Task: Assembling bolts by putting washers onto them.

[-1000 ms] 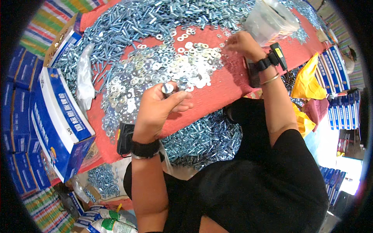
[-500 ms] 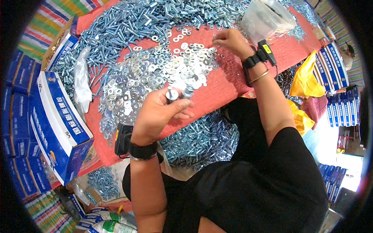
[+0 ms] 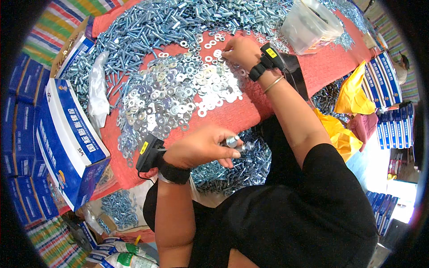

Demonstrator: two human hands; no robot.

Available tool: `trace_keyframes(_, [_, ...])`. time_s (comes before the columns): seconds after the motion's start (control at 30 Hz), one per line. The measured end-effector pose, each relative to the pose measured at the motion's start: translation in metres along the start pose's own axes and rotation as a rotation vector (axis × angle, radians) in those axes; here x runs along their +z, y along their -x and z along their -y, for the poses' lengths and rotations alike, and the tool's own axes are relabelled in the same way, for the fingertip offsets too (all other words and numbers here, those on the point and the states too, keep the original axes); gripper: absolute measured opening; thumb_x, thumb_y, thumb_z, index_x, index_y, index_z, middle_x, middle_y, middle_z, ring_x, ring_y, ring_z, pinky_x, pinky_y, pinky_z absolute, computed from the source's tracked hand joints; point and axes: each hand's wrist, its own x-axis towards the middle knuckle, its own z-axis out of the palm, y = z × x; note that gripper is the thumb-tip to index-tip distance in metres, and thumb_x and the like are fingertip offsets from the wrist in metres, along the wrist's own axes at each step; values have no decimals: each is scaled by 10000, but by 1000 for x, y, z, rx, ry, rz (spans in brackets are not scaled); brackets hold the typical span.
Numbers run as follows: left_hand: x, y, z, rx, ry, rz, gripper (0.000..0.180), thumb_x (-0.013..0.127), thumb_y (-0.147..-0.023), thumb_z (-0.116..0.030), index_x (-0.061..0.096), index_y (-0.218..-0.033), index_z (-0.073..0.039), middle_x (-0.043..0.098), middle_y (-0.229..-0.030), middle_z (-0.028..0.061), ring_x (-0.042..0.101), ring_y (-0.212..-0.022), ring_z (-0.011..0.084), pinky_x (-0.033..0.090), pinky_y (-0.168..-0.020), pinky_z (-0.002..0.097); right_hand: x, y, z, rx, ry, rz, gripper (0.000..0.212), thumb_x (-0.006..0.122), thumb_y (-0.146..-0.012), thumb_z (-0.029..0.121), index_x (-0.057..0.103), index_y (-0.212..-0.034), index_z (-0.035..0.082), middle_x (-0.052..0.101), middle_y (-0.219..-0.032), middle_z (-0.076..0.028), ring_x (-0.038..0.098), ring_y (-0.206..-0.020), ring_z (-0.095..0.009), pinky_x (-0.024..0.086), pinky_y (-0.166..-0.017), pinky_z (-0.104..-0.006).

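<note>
My left hand (image 3: 203,146) is closed around a few shiny metal bolts (image 3: 232,141), held over the table's front edge; a washer-like round end shows on one, and the fingers hide the rest. Farther off, my right hand (image 3: 243,54) reaches down to the upper right edge of a heap of flat silver washers (image 3: 161,91). Its fingers are bent together, with the tips beside a loose washer (image 3: 217,53); whatever may be between them is hidden. Each wrist wears a black strap with a small device.
Metal sleeves and bolts (image 3: 196,20) are piled along the back of the red-covered table (image 3: 252,100). A translucent bucket (image 3: 308,27) stands at the back right, a blue-white carton (image 3: 71,143) at the left. More bolts (image 3: 219,172) lie below the front edge. Yellow bags (image 3: 353,89) sit at the right.
My left hand has moved right and toward me, off the washer heap, still gripping the bolts. My right hand has moved left and slightly nearer, onto the washers.
</note>
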Motion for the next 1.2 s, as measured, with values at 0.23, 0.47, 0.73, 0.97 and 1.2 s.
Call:
trace_keyframes(0.23, [2, 2, -6, -32, -18, 22, 294, 624, -854, -140, 582, -1077, 49, 647, -923, 96, 638, -742, 132, 520, -648, 241, -24, -15, -32, 39, -441, 44, 222, 706, -712, 223, 644, -746, 13, 590, -633, -5, 538, -600, -68, 440, -555, -241])
trace_keyframes(0.47, [-5, 10, -16, 221, 101, -584, 260, 543, -899, -95, 534, -1121, 41, 645, -966, 124, 650, -748, 156, 547, -638, 248, -71, 25, -56, -56, -203, 148, 174, 653, -671, 143, 648, -766, -2, 620, -653, -49, 556, -586, -119, 451, -564, -264])
trace_keyframes(0.73, [-12, 9, -13, 398, 311, -834, 244, 519, -914, -89, 509, -1118, 45, 640, -963, 136, 655, -746, 148, 555, -627, 243, -50, 31, -86, -217, 87, 217, 240, 639, -626, 118, 688, -857, 72, 650, -749, -141, 626, -679, -287, 495, -628, -358])
trace_keyframes(0.97, [-12, 5, -14, 405, 311, -841, 237, 513, -917, -82, 512, -1119, 43, 640, -959, 135, 653, -748, 146, 552, -633, 231, -56, 32, -80, -223, 98, 211, 212, 660, -632, 131, 677, -833, 70, 648, -749, -135, 627, -680, -282, 498, -630, -351])
trace_keyframes(1.2, [-13, 5, -12, 391, 309, -837, 239, 511, -918, -84, 517, -1122, 41, 640, -949, 124, 651, -756, 137, 551, -626, 235, -59, 36, -69, -287, -55, 316, 214, 702, -635, 160, 674, -817, 52, 651, -737, -122, 633, -657, -236, 498, -604, -319])
